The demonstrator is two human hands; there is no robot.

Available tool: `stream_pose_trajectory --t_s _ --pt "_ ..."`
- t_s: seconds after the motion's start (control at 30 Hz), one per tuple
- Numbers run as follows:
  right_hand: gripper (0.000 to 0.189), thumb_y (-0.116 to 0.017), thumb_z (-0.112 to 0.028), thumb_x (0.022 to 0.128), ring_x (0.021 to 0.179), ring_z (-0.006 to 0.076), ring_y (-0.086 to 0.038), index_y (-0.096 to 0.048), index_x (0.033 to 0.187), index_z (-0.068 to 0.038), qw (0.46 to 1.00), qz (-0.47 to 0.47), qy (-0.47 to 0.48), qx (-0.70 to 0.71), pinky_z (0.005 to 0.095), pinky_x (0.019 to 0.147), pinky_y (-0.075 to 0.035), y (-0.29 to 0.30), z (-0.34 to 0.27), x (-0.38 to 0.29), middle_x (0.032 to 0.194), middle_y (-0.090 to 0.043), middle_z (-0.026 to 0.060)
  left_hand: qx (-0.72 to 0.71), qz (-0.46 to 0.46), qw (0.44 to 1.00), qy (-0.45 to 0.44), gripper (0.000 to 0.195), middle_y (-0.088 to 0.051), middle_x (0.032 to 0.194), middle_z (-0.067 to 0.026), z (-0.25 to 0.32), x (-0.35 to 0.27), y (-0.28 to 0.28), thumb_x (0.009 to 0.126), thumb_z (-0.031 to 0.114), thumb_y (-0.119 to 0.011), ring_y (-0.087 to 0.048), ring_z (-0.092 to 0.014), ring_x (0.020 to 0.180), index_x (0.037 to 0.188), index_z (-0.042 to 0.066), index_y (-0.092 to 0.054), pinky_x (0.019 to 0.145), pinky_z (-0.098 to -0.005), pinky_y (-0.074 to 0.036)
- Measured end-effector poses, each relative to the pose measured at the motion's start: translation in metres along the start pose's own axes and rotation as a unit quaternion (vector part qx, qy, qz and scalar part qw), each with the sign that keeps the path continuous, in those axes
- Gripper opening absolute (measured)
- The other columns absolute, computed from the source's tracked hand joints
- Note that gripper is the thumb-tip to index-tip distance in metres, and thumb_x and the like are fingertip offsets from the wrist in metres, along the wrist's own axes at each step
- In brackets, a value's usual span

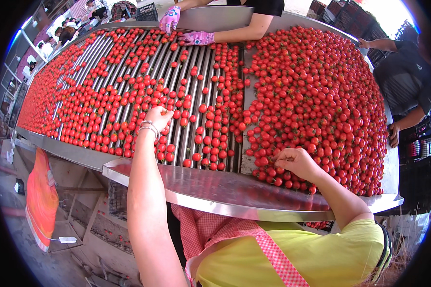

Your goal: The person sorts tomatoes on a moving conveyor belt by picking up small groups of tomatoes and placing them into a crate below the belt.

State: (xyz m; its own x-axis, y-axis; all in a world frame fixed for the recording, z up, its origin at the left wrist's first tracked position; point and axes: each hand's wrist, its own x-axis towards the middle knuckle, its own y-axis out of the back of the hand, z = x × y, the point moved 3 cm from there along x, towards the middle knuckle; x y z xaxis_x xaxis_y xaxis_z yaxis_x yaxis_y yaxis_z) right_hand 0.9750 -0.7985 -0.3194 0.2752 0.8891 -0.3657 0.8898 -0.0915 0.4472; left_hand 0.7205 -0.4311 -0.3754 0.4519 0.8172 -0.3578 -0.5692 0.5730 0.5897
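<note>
My left hand (158, 118), with bracelets at the wrist, is over the metal roller conveyor (181, 143), its fingers bent together among small red tomatoes (158, 89). Whether a tomato is between its fingertips cannot be made out. On the right, my right hand (294, 161) reaches down to the near edge of a large heap of small red tomatoes (319, 104), thumb and fingers close together at the fruit; what they may pinch is hidden. Many tomatoes lie in the grooves between the rollers, some with green stems.
A steel ledge (230, 188) runs along the near side. Across the conveyor, a person's pink patterned gloves (197, 38) touch tomatoes. Another person (404, 79) stands at the right end by stacked plastic crates (355, 21). An orange cloth (42, 201) hangs below left.
</note>
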Motion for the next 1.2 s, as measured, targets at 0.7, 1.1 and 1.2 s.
stream_pose_trajectory --t_s 0.7,1.1,1.2 --pt "0.078 -0.071 -0.035 0.075 0.139 0.0448 -0.013 -0.036 0.139 -0.008 0.888 -0.064 0.029 -0.454 0.0523 0.113 -0.016 -0.015 0.031 0.0 0.147 -0.022 0.025 -0.743 0.337 0.571 0.085 0.017 -0.059 0.072 -0.0015 -0.05 0.009 0.041 0.088 0.019 -0.054 -0.057 -0.01 0.058 0.08 0.004 -0.055 0.044 -0.0185 -0.042" --pt "0.087 -0.072 -0.036 0.074 0.137 0.0503 -0.009 -0.027 0.143 -0.009 0.875 -0.07 0.028 -0.478 0.0572 0.111 -0.014 -0.029 0.042 0.005 0.146 -0.02 0.0292 -0.794 0.382 0.46 0.111 0.014 -0.059 0.068 -0.0082 -0.059 0.005 0.038 0.089 0.015 -0.047 -0.054 -0.013 0.049 0.09 0.001 -0.046 0.04 -0.022 -0.044" --pt "0.089 -0.071 -0.036 0.073 0.136 0.0509 -0.011 -0.025 0.143 -0.009 0.868 -0.072 0.034 -0.49 0.0609 0.109 -0.014 -0.032 0.042 0.008 0.144 -0.025 0.0277 -0.792 0.401 0.439 0.135 0.026 -0.06 0.079 -0.0056 -0.058 0.005 0.036 0.093 0.026 -0.05 -0.057 -0.014 0.058 0.091 0.0 -0.053 0.045 -0.0194 -0.048"
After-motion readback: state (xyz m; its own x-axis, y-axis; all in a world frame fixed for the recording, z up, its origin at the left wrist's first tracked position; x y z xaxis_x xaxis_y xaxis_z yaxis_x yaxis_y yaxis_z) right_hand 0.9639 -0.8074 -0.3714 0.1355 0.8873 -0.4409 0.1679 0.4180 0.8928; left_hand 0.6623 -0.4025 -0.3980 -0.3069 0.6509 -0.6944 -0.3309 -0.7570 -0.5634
